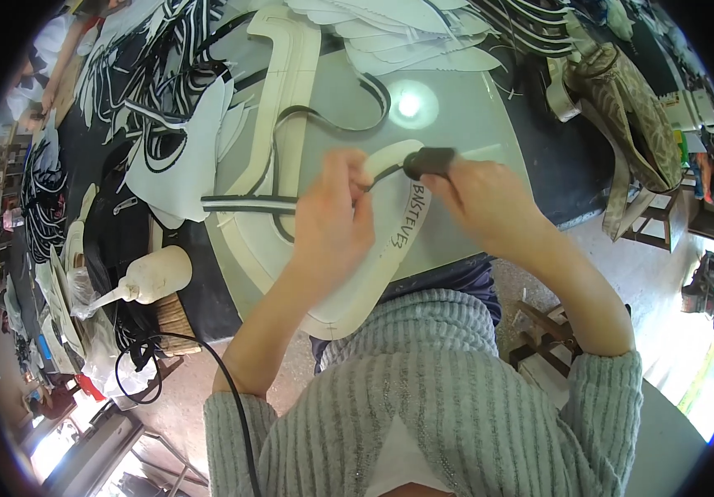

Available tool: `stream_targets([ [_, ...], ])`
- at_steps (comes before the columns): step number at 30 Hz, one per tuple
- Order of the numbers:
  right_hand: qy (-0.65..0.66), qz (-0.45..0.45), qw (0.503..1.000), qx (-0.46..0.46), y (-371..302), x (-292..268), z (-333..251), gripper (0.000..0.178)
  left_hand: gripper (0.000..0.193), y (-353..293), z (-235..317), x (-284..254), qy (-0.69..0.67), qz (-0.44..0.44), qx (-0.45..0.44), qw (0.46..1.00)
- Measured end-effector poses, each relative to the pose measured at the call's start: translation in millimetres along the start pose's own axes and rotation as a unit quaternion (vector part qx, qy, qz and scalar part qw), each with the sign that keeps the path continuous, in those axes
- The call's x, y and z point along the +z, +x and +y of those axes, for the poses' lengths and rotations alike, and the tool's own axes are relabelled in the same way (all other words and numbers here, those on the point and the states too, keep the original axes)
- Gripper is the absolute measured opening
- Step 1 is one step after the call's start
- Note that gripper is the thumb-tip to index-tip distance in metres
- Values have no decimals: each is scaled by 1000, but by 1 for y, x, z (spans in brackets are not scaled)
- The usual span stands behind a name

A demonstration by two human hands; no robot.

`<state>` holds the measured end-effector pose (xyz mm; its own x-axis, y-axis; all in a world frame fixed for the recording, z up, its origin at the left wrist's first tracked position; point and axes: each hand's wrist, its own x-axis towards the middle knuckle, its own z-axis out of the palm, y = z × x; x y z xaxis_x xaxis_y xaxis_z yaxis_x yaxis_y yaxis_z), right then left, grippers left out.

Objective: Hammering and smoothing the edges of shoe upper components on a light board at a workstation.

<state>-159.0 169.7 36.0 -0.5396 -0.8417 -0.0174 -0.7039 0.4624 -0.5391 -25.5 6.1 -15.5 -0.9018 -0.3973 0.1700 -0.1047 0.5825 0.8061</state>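
Observation:
A cream curved template (361, 294) with dark handwriting lies on a translucent sheet (456, 240) in front of me. My left hand (332, 211) is closed with its fingertips pinched on a black and white strip (249, 204). One end of the strip sticks out to the left, and a loop of it curls away beyond the hand. My right hand (489, 199) is closed around a dark, blocky tool (430, 162) over the template's far curve; its exact kind is unclear. A short dark length of strip runs along the template between my hands.
A white squeeze bottle (158, 273) lies at the left. White cut pieces (411, 41) and bundled strips (179, 50) cover the far side. A patterned bag (622, 116) sits at the right. A black cable (233, 389) hangs by my left arm.

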Motion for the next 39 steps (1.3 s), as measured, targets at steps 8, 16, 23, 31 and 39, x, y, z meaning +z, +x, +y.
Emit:
stream_targets([
  [8, -85, -89, 991, 47, 9, 6, -1, 34, 45, 24, 6, -6, 13, -76, -52, 996],
  [16, -71, -89, 991, 67, 5, 7, 1, 33, 47, 23, 6, -4, -54, -57, -37, 996],
  [23, -78, -86, 992, 58, 5, 8, 1, 31, 49, 17, 6, 2, -13, -61, -27, 998],
  [31, -82, -72, 993, 40, 1, 9, 5, 30, 49, 21, 15, 7, 42, -59, -82, 994],
  [39, -57, -97, 990, 79, 5, 8, 2, 25, 50, 15, 11, 14, 100, -12, 39, 994],
])
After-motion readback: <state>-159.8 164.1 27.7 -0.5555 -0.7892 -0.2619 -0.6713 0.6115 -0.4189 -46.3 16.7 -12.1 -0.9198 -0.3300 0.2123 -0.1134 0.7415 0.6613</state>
